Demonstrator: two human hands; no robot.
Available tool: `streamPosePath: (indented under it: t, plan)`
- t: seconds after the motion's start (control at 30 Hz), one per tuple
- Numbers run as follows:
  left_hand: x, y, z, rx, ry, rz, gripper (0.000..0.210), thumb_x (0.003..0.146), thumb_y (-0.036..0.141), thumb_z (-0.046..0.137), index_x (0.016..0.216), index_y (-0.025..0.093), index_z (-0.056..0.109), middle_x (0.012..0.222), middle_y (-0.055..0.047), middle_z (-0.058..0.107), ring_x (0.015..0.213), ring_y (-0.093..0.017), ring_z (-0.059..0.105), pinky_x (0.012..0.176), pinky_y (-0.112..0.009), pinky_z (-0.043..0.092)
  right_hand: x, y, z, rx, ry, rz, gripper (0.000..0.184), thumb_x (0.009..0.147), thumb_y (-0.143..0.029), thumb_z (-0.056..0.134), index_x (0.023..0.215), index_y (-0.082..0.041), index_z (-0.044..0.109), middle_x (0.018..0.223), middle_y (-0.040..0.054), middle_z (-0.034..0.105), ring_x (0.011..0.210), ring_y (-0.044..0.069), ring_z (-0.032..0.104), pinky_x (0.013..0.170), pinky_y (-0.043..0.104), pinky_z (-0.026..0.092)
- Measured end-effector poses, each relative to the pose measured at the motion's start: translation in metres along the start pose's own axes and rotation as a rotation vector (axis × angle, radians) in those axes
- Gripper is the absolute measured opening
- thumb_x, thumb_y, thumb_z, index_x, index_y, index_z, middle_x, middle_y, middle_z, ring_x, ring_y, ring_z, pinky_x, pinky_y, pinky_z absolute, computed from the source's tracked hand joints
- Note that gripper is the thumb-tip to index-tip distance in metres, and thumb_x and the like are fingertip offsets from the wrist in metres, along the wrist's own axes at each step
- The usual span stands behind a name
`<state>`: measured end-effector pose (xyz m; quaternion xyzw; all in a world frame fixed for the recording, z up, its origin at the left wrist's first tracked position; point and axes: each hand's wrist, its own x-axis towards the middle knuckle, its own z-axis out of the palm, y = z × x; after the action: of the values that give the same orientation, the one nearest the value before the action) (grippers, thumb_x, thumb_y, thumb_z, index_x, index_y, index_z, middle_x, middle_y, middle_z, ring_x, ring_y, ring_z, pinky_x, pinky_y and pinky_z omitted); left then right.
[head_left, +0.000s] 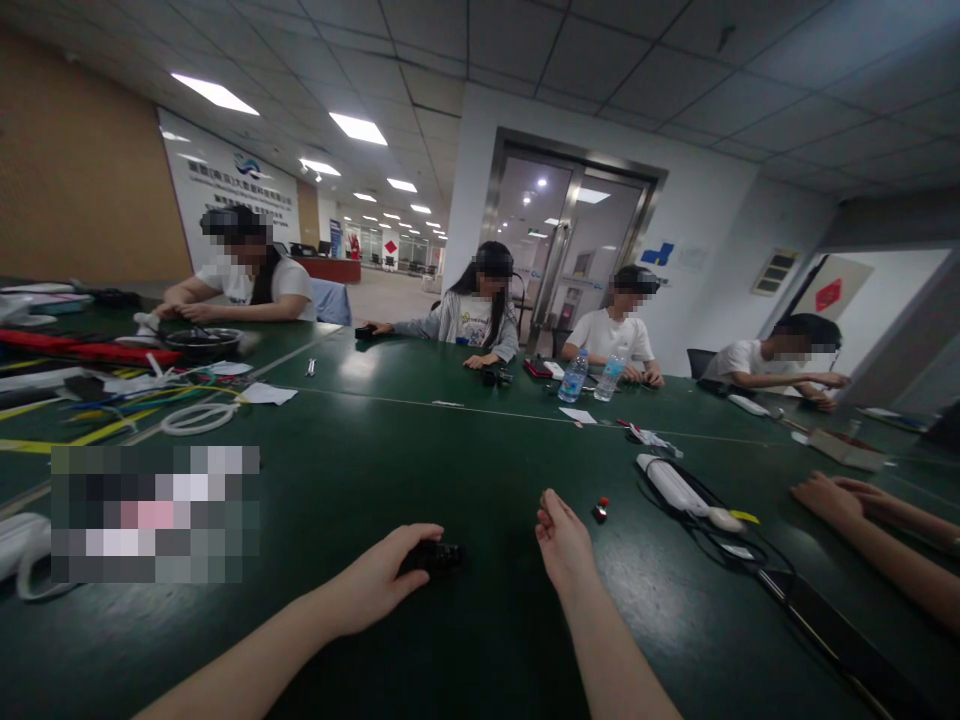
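My left hand is closed around a small black cylindrical object, which lies on its side at the green tabletop. The fingers hide part of it, and its kind is not clear. My right hand is held just to the right with its fingers curled and the tips together in a pinch. Whatever the fingertips hold, if anything, is hidden. Beside that hand, on its right, a small shiny metal piece with an orange-red top stands on the table, apart from the fingers.
On the right lie a white power strip with black cable, a dark flat device and another person's hands. Loose cables and a blurred patch are at left. Two water bottles stand farther back, where several people sit.
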<state>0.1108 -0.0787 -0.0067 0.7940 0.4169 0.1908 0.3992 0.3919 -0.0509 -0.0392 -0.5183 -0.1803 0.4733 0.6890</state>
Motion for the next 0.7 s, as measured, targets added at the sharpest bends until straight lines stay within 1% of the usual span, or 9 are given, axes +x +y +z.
streamPosePath:
  t: [0.07, 0.23, 0.37, 0.5, 0.6, 0.7]
  plan:
    - [-0.0001, -0.0009, -0.0005, -0.001, 0.007, -0.002, 0.048, 0.077, 0.031, 0.050, 0.124, 0.028, 0.039, 0.129, -0.002, 0.044, 0.117, -0.019, 0.041, 0.101, -0.038, 0.029, 0.0019, 0.0006, -0.0017, 0.013, -0.022, 0.008, 0.032, 0.060, -0.035, 0.070, 0.087, -0.021, 0.057, 0.079, -0.0012, 0.061, 0.064, 0.010, 0.058, 0.052, 0.022, 0.047]
    - [-0.0016, -0.0010, -0.0030, -0.027, -0.034, -0.015, 0.048, 0.078, 0.033, 0.050, 0.125, 0.031, 0.038, 0.130, 0.000, 0.043, 0.119, -0.019, 0.039, 0.099, -0.036, 0.031, 0.0037, 0.0013, -0.0039, 0.039, -0.051, -0.002, 0.029, 0.063, -0.026, 0.069, 0.088, -0.021, 0.056, 0.080, 0.0002, 0.063, 0.070, 0.014, 0.061, 0.057, 0.025, 0.051]
    - [-0.0006, -0.0036, -0.0014, -0.005, -0.009, -0.009, 0.047, 0.078, 0.031, 0.050, 0.124, 0.030, 0.039, 0.129, -0.001, 0.044, 0.117, -0.019, 0.041, 0.098, -0.037, 0.032, 0.0024, 0.0001, -0.0035, 0.069, -0.061, 0.005, 0.025, 0.065, -0.028, 0.067, 0.086, -0.020, 0.056, 0.081, 0.0012, 0.064, 0.074, 0.014, 0.062, 0.061, 0.024, 0.052]
    - [0.0007, -0.0051, -0.0002, 0.011, 0.003, 0.017, 0.046, 0.078, 0.031, 0.050, 0.123, 0.030, 0.040, 0.127, 0.000, 0.045, 0.116, -0.019, 0.041, 0.099, -0.036, 0.030, -0.0010, -0.0023, -0.0014, 0.088, -0.028, 0.037, 0.024, 0.066, -0.033, 0.067, 0.082, -0.019, 0.057, 0.078, 0.0013, 0.063, 0.071, 0.013, 0.062, 0.059, 0.022, 0.051]
    - [0.0005, -0.0042, -0.0010, 0.002, -0.009, 0.015, 0.046, 0.078, 0.031, 0.050, 0.124, 0.030, 0.039, 0.129, -0.001, 0.044, 0.117, -0.019, 0.041, 0.099, -0.037, 0.031, -0.0040, -0.0039, 0.0005, 0.124, -0.016, 0.042, 0.023, 0.064, -0.027, 0.068, 0.082, -0.018, 0.057, 0.076, 0.0008, 0.064, 0.068, 0.012, 0.061, 0.056, 0.021, 0.051]
    - [0.0000, -0.0026, -0.0018, 0.003, -0.015, 0.009, 0.047, 0.078, 0.030, 0.050, 0.124, 0.030, 0.039, 0.130, -0.001, 0.043, 0.118, -0.018, 0.040, 0.100, -0.037, 0.030, -0.0061, -0.0051, 0.0020, 0.138, -0.016, 0.035, 0.025, 0.065, -0.022, 0.068, 0.087, -0.022, 0.055, 0.075, -0.0015, 0.064, 0.066, 0.010, 0.061, 0.056, 0.020, 0.051]
